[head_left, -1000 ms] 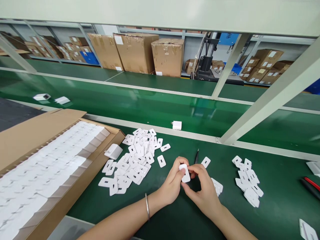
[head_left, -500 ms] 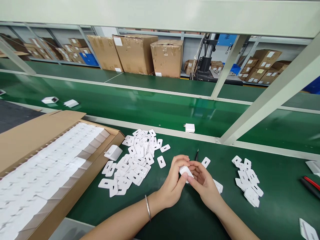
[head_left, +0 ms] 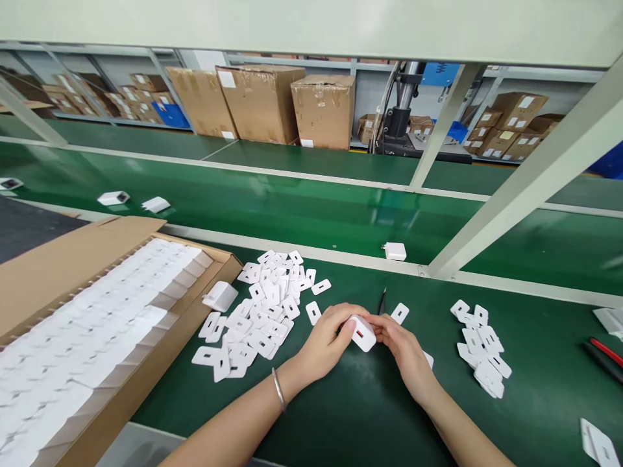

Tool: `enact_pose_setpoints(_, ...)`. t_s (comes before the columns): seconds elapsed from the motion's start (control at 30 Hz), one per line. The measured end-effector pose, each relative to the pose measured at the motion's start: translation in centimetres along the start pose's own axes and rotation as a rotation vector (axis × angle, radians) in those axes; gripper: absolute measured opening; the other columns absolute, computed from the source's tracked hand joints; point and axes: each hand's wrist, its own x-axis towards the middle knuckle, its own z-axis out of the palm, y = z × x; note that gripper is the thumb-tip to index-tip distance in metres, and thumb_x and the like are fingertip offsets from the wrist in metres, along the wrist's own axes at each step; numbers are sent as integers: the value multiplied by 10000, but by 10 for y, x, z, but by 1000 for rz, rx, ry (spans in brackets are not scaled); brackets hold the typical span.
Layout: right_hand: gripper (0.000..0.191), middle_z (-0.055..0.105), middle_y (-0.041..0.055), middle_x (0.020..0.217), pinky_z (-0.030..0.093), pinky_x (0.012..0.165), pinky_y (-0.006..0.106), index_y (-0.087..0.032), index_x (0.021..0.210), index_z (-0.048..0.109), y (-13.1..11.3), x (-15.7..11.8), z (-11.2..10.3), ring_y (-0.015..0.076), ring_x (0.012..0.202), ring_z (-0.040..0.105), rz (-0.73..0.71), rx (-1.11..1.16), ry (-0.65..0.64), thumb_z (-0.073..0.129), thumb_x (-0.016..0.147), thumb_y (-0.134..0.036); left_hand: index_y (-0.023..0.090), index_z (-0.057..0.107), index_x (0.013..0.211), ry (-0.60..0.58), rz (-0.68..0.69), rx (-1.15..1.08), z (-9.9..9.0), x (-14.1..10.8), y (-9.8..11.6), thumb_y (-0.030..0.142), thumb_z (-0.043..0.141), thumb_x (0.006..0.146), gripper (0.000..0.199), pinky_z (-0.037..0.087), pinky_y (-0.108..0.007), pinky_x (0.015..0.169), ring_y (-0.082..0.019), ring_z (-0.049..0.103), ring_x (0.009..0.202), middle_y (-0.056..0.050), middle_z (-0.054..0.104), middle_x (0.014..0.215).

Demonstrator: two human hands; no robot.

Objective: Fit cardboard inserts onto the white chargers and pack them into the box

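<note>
Both of my hands hold one small white charger block just above the green bench, its port face turned toward me. My left hand, with a bracelet on the wrist, grips its left side. My right hand pinches its right side. A large heap of flat white cover plates lies left of my hands. A smaller heap of cover plates lies to the right. A single plate and a thin dark tool lie just beyond my fingers.
An open cardboard box with rows of white chargers fills the left. A loose charger lies by its corner. On the conveyor belt beyond ride white chargers. A red-handled tool lies far right. Frame posts cross at right.
I have turned the charger in my hands, so its port face now shows, and lowered it slightly. The chargers on the belt have moved to the right.
</note>
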Motion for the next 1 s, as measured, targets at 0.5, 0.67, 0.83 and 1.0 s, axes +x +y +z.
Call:
enact_pose_setpoints(0.5, 451, 717, 79, 1148, 581, 893, 359, -274, 1304, 590, -4, 1, 2, 236, 1018, 699, -11, 85, -33, 584, 977, -584, 201, 592, 1207, 28, 41, -96, 13, -6, -9, 408, 540, 1046, 267, 476, -347, 850, -220, 594, 941, -80, 616, 1080)
enact_pose_setpoints(0.67, 381, 695, 61, 1043, 551, 780, 321, -261, 1214, 650, 1, -2, -3, 219, 912, 671, -139, -113, -5, 552, 999, -560, 205, 607, 1214, 7, 125, -101, 13, -9, -7, 432, 522, 1057, 289, 473, -331, 808, -203, 575, 879, -62, 606, 1015)
enact_pose_setpoints(0.83, 369, 651, 38, 861, 517, 731, 320, -228, 1180, 661, 1, -4, -3, 220, 842, 644, -164, -255, 53, 538, 1005, -529, 237, 609, 1391, -90, 109, -97, 11, -9, -2, 453, 383, 1107, 422, 474, -379, 904, -237, 556, 1009, -98, 640, 1139)
enact_pose_setpoints(1.0, 344, 626, 27, 827, 502, 712, 312, -220, 1146, 655, 0, -6, -2, 218, 842, 643, -164, -298, 55, 531, 1009, -510, 248, 692, 1310, -72, 59, -95, 12, -8, -1, 438, 409, 1106, 397, 473, -356, 855, -223, 560, 942, -82, 653, 1039)
